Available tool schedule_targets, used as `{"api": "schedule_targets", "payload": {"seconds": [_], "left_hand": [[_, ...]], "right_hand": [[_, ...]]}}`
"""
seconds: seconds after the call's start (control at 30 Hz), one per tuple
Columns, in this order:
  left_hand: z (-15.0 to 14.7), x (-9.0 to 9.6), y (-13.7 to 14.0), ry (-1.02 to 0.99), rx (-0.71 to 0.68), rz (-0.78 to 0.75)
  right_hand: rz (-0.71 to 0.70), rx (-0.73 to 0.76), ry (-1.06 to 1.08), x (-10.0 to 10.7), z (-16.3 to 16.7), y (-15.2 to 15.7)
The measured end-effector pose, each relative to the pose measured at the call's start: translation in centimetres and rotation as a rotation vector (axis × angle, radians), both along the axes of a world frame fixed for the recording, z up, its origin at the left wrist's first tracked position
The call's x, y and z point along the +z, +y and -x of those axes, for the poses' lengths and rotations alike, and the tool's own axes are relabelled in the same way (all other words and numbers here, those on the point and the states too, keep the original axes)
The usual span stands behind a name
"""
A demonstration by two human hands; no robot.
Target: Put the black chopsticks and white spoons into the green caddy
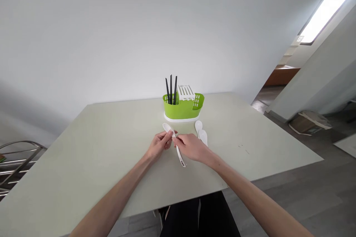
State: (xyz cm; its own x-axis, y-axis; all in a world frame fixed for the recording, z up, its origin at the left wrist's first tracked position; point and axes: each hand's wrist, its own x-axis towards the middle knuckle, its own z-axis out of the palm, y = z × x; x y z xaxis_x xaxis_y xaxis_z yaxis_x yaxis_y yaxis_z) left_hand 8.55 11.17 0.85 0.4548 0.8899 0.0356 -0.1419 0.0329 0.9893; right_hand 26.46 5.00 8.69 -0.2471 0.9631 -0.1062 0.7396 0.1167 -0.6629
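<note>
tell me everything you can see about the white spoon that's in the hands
The white spoon looks like glossy plastic or ceramic, with a rounded bowl and a straight handle bearing a small dark mark near its end. It lies slanted just above the table, bowl toward the green caddy, handle toward the person. The left hand pinches it near the bowl and the right hand grips mid-handle.

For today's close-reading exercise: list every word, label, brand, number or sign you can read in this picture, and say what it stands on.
No text can be read.
White spoon, held by the left hand and right hand: a small dark mark near the handle's end, too small to read.
Green cutlery holder: no label shows.
Cardboard box on the floor: too blurred to tell.
</note>
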Motion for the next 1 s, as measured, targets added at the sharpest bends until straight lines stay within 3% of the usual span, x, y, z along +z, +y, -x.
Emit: {"api": "schedule_targets", "payload": {"seconds": [0.2, 0.33, 0.5, 0.63, 0.83, 1.0], "left_hand": [[-0.4, 0.3, -0.9, 0.162, -0.017, -0.123], [-0.5, 0.8, -1.5, 0.265, -0.037, -0.152], [-0.5, 1.2, -1.9, 0.335, -0.139, -0.164], [-0.4, 1.6, -2.0, 0.313, -0.219, -0.143], [-0.2, 1.4, -1.5, 0.31, -0.132, -0.098], [0.1, 0.5, -0.9, 0.202, -0.113, -0.096]], "right_hand": [[-0.198, -0.09, -0.178, 2.2, -0.4, 0.1], [-0.235, -0.019, -0.292, 2.8, -0.1, 0.8], [-0.291, -0.062, -0.454, 3.0, -0.5, 2.5], [-0.336, -0.045, -0.392, 4.2, -1.6, 3.5], [-0.243, 0.058, -0.538, 5.6, -2.1, 4.3], [-0.423, -0.039, -0.688, 9.3, -2.5, 6.5]]}}
